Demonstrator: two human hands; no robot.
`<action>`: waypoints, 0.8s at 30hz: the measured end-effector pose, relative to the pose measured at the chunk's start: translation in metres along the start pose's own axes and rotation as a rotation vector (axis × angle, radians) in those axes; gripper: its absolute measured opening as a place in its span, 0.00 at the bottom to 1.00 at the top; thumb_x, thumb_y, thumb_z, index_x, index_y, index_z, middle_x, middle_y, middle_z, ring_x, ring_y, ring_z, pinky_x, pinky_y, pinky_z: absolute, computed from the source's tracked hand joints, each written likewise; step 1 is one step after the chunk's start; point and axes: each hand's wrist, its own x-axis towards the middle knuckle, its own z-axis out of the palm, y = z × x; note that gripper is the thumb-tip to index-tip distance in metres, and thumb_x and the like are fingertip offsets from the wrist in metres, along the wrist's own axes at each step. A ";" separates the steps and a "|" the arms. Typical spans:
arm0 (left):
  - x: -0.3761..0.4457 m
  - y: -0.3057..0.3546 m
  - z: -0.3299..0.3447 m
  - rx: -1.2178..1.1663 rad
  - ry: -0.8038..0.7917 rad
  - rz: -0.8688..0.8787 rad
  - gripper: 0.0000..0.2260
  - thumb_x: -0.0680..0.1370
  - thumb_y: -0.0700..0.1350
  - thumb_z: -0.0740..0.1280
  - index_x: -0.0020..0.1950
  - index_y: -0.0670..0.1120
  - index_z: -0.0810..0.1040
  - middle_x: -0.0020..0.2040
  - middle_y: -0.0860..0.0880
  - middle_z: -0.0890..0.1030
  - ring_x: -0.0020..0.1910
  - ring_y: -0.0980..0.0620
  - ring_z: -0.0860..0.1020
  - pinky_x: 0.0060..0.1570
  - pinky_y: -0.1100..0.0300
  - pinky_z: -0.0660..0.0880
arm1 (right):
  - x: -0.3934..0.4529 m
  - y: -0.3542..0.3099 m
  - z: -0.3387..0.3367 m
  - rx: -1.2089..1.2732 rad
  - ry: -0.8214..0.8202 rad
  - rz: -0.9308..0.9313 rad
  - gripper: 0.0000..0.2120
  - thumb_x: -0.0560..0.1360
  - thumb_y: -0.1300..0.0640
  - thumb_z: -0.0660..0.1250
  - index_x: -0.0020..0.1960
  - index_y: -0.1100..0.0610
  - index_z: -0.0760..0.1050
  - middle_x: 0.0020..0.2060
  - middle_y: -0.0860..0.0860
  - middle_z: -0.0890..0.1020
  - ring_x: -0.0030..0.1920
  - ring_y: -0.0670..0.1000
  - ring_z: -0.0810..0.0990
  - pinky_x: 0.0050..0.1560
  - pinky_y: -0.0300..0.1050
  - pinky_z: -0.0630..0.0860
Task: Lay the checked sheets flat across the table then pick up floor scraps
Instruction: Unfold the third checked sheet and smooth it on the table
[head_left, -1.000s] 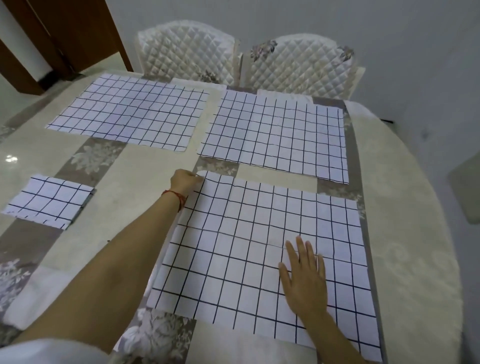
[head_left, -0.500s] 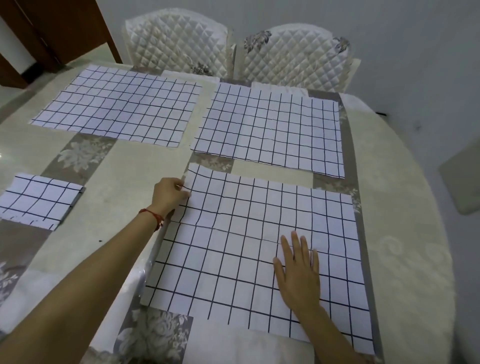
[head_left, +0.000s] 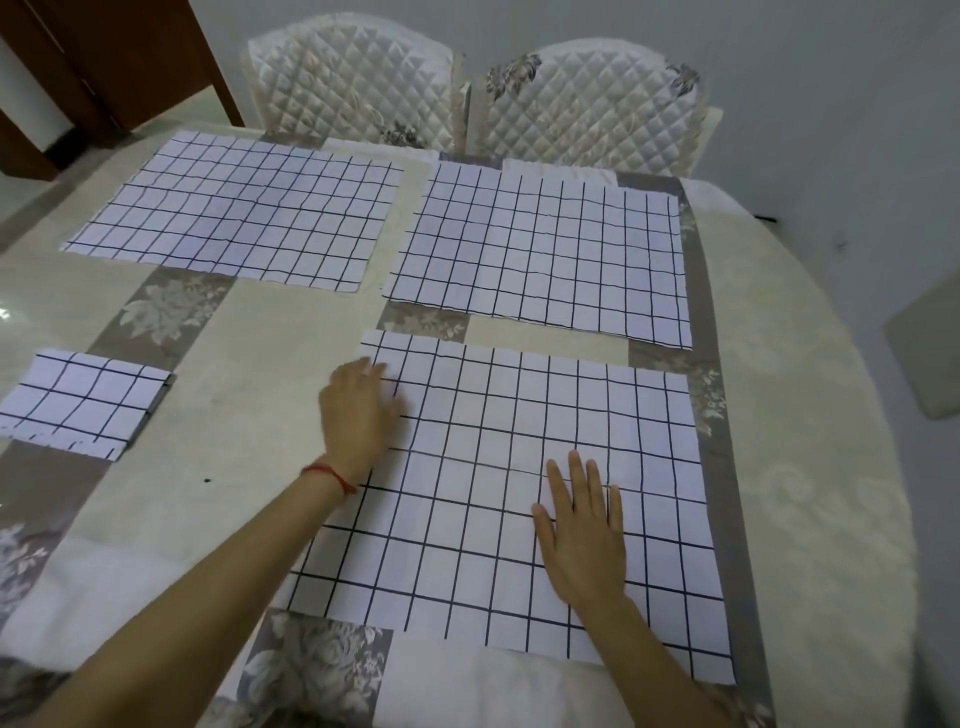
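White checked fabric lies under both our hands: the near sheet (head_left: 519, 467) is spread on the surface (head_left: 260, 364), close to its front edge. Our left hand (head_left: 358, 415) presses the sheet's left edge with fingers loosely extended, holding nothing, a red string (head_left: 330, 475) at the wrist. Our right hand (head_left: 582, 530) lies flat on it, fingers straight. Two more sheets, far left (head_left: 239, 223) and far right (head_left: 540, 254), lie flat beyond. A small folded piece (head_left: 83, 402) sits at the left. Two quilted chairs (head_left: 587, 104) stand behind.
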 end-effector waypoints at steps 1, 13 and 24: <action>-0.014 0.011 0.010 0.032 0.000 0.148 0.18 0.73 0.50 0.65 0.60 0.43 0.74 0.63 0.39 0.76 0.62 0.38 0.73 0.56 0.43 0.73 | 0.000 0.000 0.000 0.000 0.000 0.000 0.26 0.79 0.42 0.39 0.72 0.52 0.57 0.72 0.54 0.64 0.72 0.52 0.54 0.71 0.48 0.41; -0.085 0.035 0.061 0.195 -0.225 0.302 0.31 0.76 0.66 0.41 0.74 0.51 0.55 0.75 0.47 0.61 0.73 0.48 0.52 0.69 0.49 0.37 | -0.006 0.006 -0.003 -0.002 -0.021 -0.033 0.27 0.79 0.41 0.39 0.74 0.49 0.54 0.74 0.53 0.61 0.73 0.51 0.51 0.71 0.48 0.39; -0.086 0.034 0.067 0.213 -0.152 0.350 0.31 0.76 0.66 0.41 0.74 0.50 0.52 0.75 0.48 0.54 0.74 0.47 0.50 0.69 0.46 0.38 | 0.039 -0.026 -0.002 0.092 -0.058 -0.186 0.30 0.76 0.39 0.35 0.74 0.48 0.50 0.75 0.46 0.50 0.75 0.48 0.45 0.73 0.51 0.40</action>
